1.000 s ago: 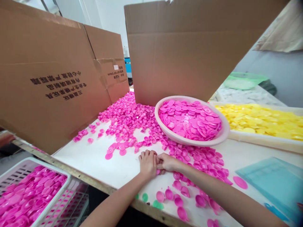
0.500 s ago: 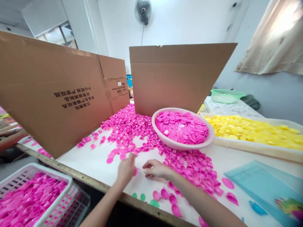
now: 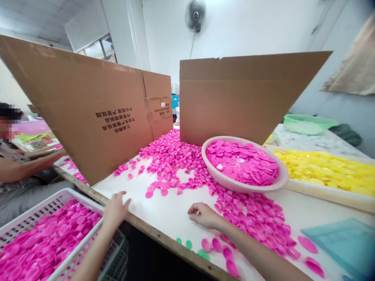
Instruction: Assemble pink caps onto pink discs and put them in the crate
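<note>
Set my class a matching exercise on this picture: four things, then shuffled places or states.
1. White slotted plastic basket
2. Round pale-pink plastic basin
3. Long off-white tray
4. Bare left hand

A. Holds yellow plastic pieces
B. At the wooden table edge, fingers spread
C. Beside small pink plastic cups, filled with flat pink discs
D. In the bottom left corner, full of pink pieces

Right pairs: 1-D; 2-C; 3-A; 4-B

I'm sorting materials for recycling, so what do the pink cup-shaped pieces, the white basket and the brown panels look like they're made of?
The pink pieces look like glossy plastic, going by their bright highlights. The white basket is probably plastic, smooth, with a slotted wall. The brown panels appear to be matte cardboard, with creases.
</note>
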A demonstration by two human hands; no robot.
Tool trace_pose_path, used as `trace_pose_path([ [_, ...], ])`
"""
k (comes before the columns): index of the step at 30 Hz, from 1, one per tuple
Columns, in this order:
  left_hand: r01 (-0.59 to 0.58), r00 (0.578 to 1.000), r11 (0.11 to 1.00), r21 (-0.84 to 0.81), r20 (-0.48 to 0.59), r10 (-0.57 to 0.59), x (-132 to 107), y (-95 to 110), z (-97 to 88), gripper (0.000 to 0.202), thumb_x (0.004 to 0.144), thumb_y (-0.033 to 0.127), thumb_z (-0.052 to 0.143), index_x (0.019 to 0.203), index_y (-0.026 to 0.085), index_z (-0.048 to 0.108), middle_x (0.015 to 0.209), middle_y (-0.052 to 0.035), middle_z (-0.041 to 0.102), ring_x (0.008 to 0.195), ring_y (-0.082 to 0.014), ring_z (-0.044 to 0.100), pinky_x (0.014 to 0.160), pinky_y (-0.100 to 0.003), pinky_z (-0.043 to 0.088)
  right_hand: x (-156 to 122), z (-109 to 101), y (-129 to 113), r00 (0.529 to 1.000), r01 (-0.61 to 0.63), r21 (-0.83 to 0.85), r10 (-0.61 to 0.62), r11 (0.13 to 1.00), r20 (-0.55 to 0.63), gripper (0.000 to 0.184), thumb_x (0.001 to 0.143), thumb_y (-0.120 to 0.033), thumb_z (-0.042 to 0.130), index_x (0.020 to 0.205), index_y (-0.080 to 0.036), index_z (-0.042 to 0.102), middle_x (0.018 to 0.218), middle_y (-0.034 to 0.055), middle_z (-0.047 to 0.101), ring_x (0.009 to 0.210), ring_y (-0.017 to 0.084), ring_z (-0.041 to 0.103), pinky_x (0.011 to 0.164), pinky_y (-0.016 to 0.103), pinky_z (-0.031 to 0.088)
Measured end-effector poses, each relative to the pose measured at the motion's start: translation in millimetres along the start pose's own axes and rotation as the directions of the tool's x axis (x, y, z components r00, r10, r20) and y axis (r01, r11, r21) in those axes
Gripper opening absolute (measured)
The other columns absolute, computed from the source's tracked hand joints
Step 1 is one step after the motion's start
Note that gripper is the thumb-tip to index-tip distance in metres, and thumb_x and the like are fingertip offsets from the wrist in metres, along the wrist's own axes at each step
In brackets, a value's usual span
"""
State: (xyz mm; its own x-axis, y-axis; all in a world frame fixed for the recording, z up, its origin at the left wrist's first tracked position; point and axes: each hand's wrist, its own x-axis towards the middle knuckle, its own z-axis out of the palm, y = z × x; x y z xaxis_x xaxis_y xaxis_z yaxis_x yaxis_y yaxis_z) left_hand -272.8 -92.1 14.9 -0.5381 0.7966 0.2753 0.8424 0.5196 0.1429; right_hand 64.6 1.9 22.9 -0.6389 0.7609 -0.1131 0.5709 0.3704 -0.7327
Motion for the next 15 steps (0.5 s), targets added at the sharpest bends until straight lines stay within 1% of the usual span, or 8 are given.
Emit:
trace_pose_path([
  [1, -0.041, 0.996, 0.998, -0.042, 0.072, 0.043, 3.5, 22.0, 11.5, 0.04, 0.079, 0.037, 0.036, 0.114, 0.017, 0.041, 0.105, -0.0101, 0.048, 0.086, -0.0218, 0.052, 0.074, -0.032, 0.039, 6.1, -3.1, 0.1, 0.996, 0.017, -0.079, -0.024, 0.997, -0.088, 0.02, 0.073, -0.021, 0.05, 0.09, -0.014, 0.06, 0.09, 0.0066, 0.061, 0.079, 0.015, 0.057, 0.071, 0.024, 0.043],
  [3, -0.046, 0.984, 0.997, -0.056, 0.17, 0.055, 8.0, 61.1, 29.1, 0.042, 0.078, 0.038, 0.039, 0.114, 0.016, 0.041, 0.104, -0.0109, 0.049, 0.085, -0.0236, 0.052, 0.07, -0.033, 0.04, 21.4, -13.5, 4.1, 0.959, 0.005, -0.244, -0.074, 0.97, -0.273, 0.028, 0.075, -0.017, 0.047, 0.101, -0.014, 0.057, 0.101, 0.0094, 0.057, 0.095, 0.018, 0.052, 0.083, 0.028, 0.039],
  [4, -0.041, 0.982, 0.999, -0.035, 0.185, 0.047, 8.5, 76.5, 35.2, 0.041, 0.079, 0.037, 0.039, 0.112, 0.015, 0.042, 0.102, -0.0117, 0.05, 0.086, -0.0248, 0.052, 0.069, -0.033, 0.04, 29.8, -19.6, 7.7, 0.934, -0.023, -0.315, -0.092, 0.949, -0.345, 0.034, 0.076, -0.014, 0.044, 0.109, -0.013, 0.053, 0.109, 0.011, 0.054, 0.103, 0.02, 0.047, 0.088, 0.03, 0.035],
  [6, -0.061, 0.987, 0.998, 0.019, 0.152, 0.057, 6.5, 96.9, 43.1, 0.033, 0.081, 0.03, 0.035, 0.107, 0.012, 0.045, 0.097, -0.0131, 0.051, 0.087, -0.0252, 0.051, 0.067, -0.031, 0.04, 45.8, -30.5, 16.3, 0.903, -0.084, -0.429, -0.113, 0.899, -0.414, 0.046, 0.075, -0.005, 0.037, 0.121, -0.014, 0.043, 0.124, 0.0119, 0.043, 0.115, 0.02, 0.037, 0.095, 0.033, 0.028],
  [8, -0.112, 0.989, 0.993, 0.044, 0.1, 0.107, 2.7, 104.2, 47.8, 0.029, 0.083, 0.019, 0.029, 0.104, 0.011, 0.047, 0.094, -0.0132, 0.052, 0.087, -0.0228, 0.051, 0.064, -0.027, 0.039, 58.9, -35.8, 24.3, 0.904, -0.124, -0.506, -0.112, 0.854, -0.412, 0.057, 0.072, 0.002, 0.033, 0.126, -0.017, 0.037, 0.131, 0.0097, 0.034, 0.119, 0.021, 0.031, 0.097, 0.035, 0.024],
  [10, -0.171, 0.983, 0.985, 0.012, 0.072, 0.17, -0.2, 102.4, 50.9, 0.03, 0.082, 0.012, 0.026, 0.103, 0.012, 0.048, 0.093, -0.0121, 0.053, 0.086, -0.0204, 0.051, 0.064, -0.025, 0.038, 67.6, -34.7, 30.2, 0.911, -0.136, -0.556, -0.117, 0.82, -0.395, 0.06, 0.071, 0.004, 0.031, 0.126, -0.02, 0.037, 0.13, 0.0079, 0.035, 0.12, 0.022, 0.029, 0.098, 0.038, 0.023],
  [13, -0.205, 0.976, 0.972, -0.112, 0.045, 0.211, -0.5, 95.8, 53.0, 0.028, 0.083, 0.015, 0.028, 0.101, 0.013, 0.049, 0.093, -0.0105, 0.056, 0.087, -0.019, 0.051, 0.068, -0.026, 0.038, 72.4, -26.9, 35.4, 0.902, -0.157, -0.577, -0.123, 0.801, -0.415, 0.056, 0.073, 0.004, 0.028, 0.121, -0.019, 0.043, 0.121, 0.0092, 0.045, 0.118, 0.024, 0.031, 0.096, 0.038, 0.025],
  [15, -0.196, 0.978, 0.953, -0.231, 0.025, 0.208, 1.2, 94.8, 52.8, 0.027, 0.083, 0.02, 0.03, 0.101, 0.013, 0.049, 0.092, -0.0098, 0.057, 0.085, -0.0184, 0.052, 0.071, -0.026, 0.037, 71.0, -21.9, 37.1, 0.884, -0.16, -0.545, -0.126, 0.823, -0.45, 0.056, 0.072, 0.005, 0.027, 0.12, -0.019, 0.044, 0.121, 0.0109, 0.043, 0.117, 0.023, 0.033, 0.093, 0.035, 0.029],
])
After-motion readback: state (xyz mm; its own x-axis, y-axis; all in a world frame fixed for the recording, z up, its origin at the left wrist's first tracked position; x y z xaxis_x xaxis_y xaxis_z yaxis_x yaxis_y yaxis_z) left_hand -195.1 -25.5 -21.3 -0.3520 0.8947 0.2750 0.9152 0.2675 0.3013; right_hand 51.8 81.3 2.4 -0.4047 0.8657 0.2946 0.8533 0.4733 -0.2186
